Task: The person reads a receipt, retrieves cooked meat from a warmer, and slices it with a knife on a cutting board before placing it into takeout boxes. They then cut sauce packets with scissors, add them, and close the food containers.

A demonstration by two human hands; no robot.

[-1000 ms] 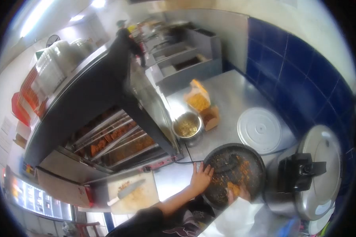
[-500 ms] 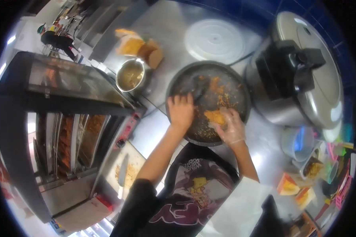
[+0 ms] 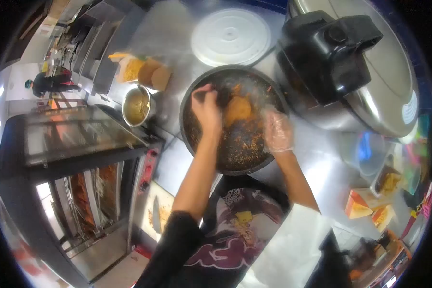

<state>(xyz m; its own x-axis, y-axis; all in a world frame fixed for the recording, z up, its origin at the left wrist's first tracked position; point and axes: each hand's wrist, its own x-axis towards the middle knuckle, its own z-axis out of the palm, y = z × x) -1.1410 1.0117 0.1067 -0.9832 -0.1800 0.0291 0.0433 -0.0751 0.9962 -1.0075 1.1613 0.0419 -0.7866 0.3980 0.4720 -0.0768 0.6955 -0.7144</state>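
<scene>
A round dark pan point(image 3: 245, 161) stands on the metal counter, with brown crumbs and bits scattered over its inside. An orange-brown fried-looking piece of food point(image 3: 238, 109) lies in it, between my hands. My bare left hand point(image 3: 208, 111) is over the pan's left part, its fingers curled in. Beside those fingers is a blurred dark shape; what they hold I cannot make out. At the right inner side of the pan is my right hand point(image 3: 278, 130), in a clear plastic glove. Motion smears its fingers, so their closure is unclear.
Right of the pan stands a large pot with a black-handled lid point(image 3: 331, 53). A white round lid point(image 3: 230, 36) lies behind. A metal bowl point(image 3: 138, 106) and food cartons point(image 3: 151, 74) sit left, beyond a glass-fronted food warmer point(image 3: 77, 139). A person point(image 3: 53, 84) stands far off.
The orange-brown piece has left my right hand and lies in the pan. My right hand has moved slightly up; my left has curled its fingers. The camera view has shifted.
</scene>
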